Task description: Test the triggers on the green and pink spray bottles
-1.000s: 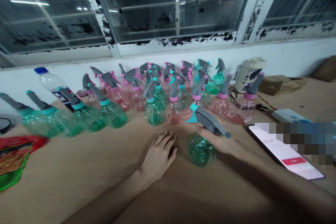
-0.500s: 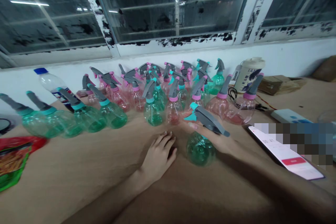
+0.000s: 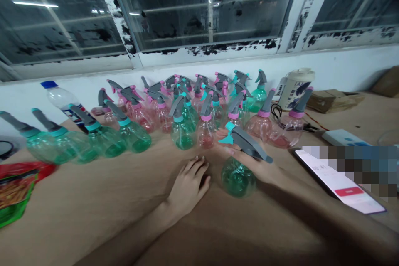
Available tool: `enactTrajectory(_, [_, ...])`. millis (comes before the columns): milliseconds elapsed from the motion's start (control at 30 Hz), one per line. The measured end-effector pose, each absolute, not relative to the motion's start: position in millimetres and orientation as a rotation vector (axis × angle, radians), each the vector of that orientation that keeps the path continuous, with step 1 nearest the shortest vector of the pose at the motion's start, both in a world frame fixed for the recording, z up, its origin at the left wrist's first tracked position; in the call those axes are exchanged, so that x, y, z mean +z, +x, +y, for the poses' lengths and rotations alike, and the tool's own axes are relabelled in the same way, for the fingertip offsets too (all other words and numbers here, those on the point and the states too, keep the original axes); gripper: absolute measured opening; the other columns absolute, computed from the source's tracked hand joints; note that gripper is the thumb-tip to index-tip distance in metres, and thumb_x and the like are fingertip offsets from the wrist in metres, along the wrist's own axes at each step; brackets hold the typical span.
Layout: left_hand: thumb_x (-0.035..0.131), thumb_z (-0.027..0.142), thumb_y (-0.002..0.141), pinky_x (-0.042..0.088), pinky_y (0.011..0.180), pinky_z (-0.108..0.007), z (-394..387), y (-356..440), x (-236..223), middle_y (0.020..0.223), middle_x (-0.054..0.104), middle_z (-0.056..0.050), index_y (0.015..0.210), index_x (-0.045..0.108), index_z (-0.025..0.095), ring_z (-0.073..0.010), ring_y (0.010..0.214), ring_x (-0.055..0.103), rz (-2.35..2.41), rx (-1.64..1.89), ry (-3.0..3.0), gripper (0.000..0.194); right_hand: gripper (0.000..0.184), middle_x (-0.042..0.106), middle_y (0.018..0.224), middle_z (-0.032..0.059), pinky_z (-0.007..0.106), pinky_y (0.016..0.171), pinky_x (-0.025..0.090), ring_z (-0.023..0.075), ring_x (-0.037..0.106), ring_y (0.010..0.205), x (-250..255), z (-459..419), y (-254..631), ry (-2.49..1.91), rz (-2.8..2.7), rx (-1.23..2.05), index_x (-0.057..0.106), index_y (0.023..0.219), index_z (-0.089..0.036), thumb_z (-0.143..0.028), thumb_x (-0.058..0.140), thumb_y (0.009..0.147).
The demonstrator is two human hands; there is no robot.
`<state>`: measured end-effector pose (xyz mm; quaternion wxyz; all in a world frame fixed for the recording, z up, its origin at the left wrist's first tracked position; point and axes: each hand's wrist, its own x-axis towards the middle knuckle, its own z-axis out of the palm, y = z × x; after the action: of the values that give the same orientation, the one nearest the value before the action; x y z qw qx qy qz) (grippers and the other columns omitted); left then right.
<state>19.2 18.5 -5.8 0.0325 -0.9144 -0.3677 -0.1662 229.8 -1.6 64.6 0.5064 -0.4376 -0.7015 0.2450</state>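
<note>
A green spray bottle (image 3: 238,181) with a grey and teal trigger head stands upright on the table, close to me. My right hand (image 3: 252,162) is closed around its neck just below the head. The thumb crosses in front, fingertips show behind the nozzle, and the head hides part of the grip. To the left of that bottle, my left hand (image 3: 188,183) lies on the tabletop, fingers stretched out and holding nothing. Just beyond my hands stand another green spray bottle (image 3: 183,135) and a pink spray bottle (image 3: 205,133).
Several pink and green spray bottles crowd toward the wall. A row of green ones (image 3: 109,141) runs left, near a blue-capped plastic bottle (image 3: 62,97). A phone (image 3: 349,191) and coffee cup (image 3: 296,87) are right; a red-green snack bag (image 3: 18,191) lies left.
</note>
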Motion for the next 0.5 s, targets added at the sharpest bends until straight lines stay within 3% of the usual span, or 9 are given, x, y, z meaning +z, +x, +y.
enactTrajectory(167, [0.049, 0.022, 0.09, 0.041, 0.101, -0.044, 18.4, 18.8, -5.4, 0.126, 0.058, -0.011, 0.121, 0.054, 0.011, -0.0259, 0.121, 0.048, -1.117, -0.512, -2.816, 0.033, 0.023, 0.035, 0.057, -0.0047, 0.029, 0.047, 0.031, 0.0128, 0.037, 0.05, 65.2, -2.6, 229.3, -1.034, -1.668, 0.633, 0.042, 0.068, -0.024, -0.036, 0.056, 0.082])
enactTrajectory(367, [0.049, 0.022, 0.09, 0.04, 0.102, -0.044, 17.6, 18.5, -3.9, 0.126, 0.057, -0.011, 0.119, 0.055, 0.012, -0.026, 0.122, 0.047, -1.143, -0.52, -2.841, 0.031, 0.012, 0.053, 0.069, -0.0009, 0.029, 0.056, 0.04, 0.0147, 0.05, 0.06, 66.3, -2.7, 228.9, -1.035, -1.667, 0.681, 0.055, 0.083, -0.023, -0.036, 0.057, 0.083])
enactTrajectory(500, [0.047, 0.026, 0.092, 0.043, 0.098, -0.045, 15.6, 17.5, -1.8, 0.124, 0.056, -0.011, 0.115, 0.055, 0.015, -0.0255, 0.118, 0.05, -1.188, -0.601, -2.89, 0.027, 0.019, 0.047, 0.061, -0.0044, 0.027, 0.055, 0.039, 0.0126, 0.046, 0.055, 64.8, -4.6, 229.9, -1.052, -1.666, 0.631, 0.052, 0.076, -0.023, -0.039, 0.057, 0.083])
